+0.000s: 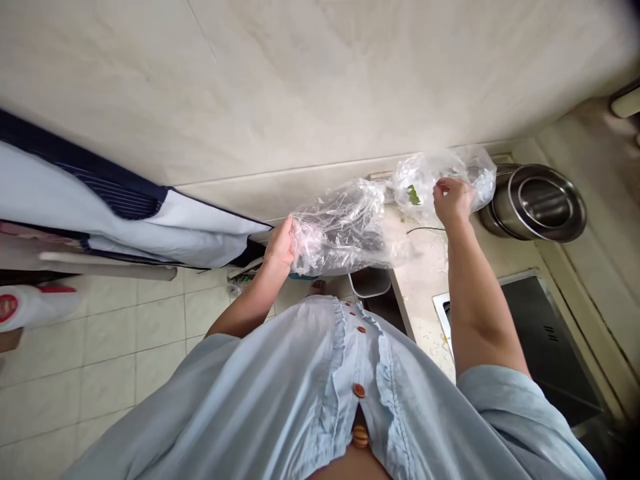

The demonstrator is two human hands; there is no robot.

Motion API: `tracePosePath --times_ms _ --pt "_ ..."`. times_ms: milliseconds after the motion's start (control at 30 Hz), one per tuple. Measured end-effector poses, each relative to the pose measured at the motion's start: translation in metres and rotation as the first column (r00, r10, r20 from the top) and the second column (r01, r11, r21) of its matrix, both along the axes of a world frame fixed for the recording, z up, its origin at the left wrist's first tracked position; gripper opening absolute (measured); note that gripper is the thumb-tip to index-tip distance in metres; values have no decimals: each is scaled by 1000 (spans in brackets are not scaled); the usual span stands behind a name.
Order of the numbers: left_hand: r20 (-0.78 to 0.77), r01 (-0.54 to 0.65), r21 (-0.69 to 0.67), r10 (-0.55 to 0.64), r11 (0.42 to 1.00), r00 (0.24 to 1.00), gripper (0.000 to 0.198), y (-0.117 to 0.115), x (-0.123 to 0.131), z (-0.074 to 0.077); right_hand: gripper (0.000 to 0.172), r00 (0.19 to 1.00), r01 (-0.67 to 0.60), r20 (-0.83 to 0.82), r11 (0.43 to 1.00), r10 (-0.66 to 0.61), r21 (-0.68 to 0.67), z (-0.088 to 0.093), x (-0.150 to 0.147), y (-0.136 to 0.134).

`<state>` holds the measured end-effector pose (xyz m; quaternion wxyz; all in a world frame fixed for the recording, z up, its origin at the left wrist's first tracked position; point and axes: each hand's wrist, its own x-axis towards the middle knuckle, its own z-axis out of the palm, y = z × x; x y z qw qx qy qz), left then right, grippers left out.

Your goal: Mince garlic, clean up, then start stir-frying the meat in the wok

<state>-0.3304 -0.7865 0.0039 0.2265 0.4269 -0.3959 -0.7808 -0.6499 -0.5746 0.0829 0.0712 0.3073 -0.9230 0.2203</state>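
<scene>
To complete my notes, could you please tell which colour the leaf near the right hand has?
The leaf is green, seen best in the head view.

we lose the fingertips of the left hand [281, 243] in the crumpled plastic bag [345, 227]. whatever the fingertips of the right hand [454, 199] pinch is too small for us to make out. we cannot tell whether the green leaf [413, 194] lies inside the clear plastic [481, 175] or against it. the thin stem [425, 229] meets the right forearm [463, 263], which hides any further length from us and covers part of the sink [543, 333]. the left edge cuts off the white container [37, 307] and blue cloth [115, 230]; a blurred object [627, 103] at the right edge escapes naming.
</scene>
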Motion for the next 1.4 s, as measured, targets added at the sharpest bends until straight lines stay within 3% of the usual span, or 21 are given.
tracePosePath --times_ms 67,133,200,267,333,400,467,533,600,667,767,833,867,933,1000,1100,1167,1233,1267,1333,1400 --pt "-27 47 122 -44 991 999 42 6 3 5 20 999 -29 -34 987 24 -157 6 55 7" --pt "-61 38 151 -29 988 998 44 14 6 11 23 979 -113 134 955 154 -274 0 120 13" --pt "-123 4 128 12 992 992 45 23 7 17 33 844 -259 397 922 361 -287 -21 180 13" --pt "-186 4 97 14 995 982 48 32 9 23 47 741 -347 528 910 415 -228 -51 223 5" --pt "-212 43 56 -30 997 977 54 39 13 27 48 754 -342 537 924 380 -174 -82 241 -5" --pt "-182 88 5 -86 996 979 57 42 26 28 31 779 -297 511 932 362 -207 -106 238 -9" --pt "-101 124 -87 -132 988 986 61 41 46 24 16 762 -231 531 922 370 -310 -120 226 -1" --pt "38 212 -253 -209 944 977 83 41 70 16 16 728 -110 595 914 341 -390 -126 215 20" --pt "238 392 -465 -315 794 919 117 46 91 8 22 712 27 650 915 265 -402 -127 211 47" --pt "450 592 -620 -384 515 806 127 56 103 2 25 718 75 663 922 214 -379 -123 214 76" --pt "664 730 -677 -351 93 660 76 69 105 0 28 712 -106 640 945 290 -311 -113 223 114" --pt "694 717 -697 -267 -19 668 44 74 99 0 29 678 -265 643 935 355 -238 -107 228 135" --pt "675 689 -725 -221 -17 704 38 76 95 -1 26 668 -310 648 928 366 -205 -104 231 144" --pt "595 615 -784 -180 83 783 32 80 90 -4 19 677 -324 644 930 356 -175 -102 234 158" --pt "504 558 -779 -243 287 829 32 88 87 -10 21 687 -286 643 940 337 -187 -105 237 168" --pt "360 524 -568 -381 635 852 43 106 86 -21 22 639 -224 707 953 301 -203 -113 243 179" --pt "314 485 -436 -377 758 871 42 116 85 -24 23 606 -190 748 963 269 -191 -119 248 184" --pt "329 484 -412 -370 772 869 32 121 84 -21 24 605 -179 756 968 250 -178 -122 251 188" --pt "350 519 -436 -392 736 851 30 122 83 -17 25 605 -174 758 969 244 -173 -123 252 189" --pt "420 632 -521 -472 574 775 33 120 82 -6 27 589 -140 775 974 229 -180 -124 254 191" --pt "521 729 -589 -526 348 672 48 115 81 4 26 542 -84 811 975 219 -206 -122 254 194"
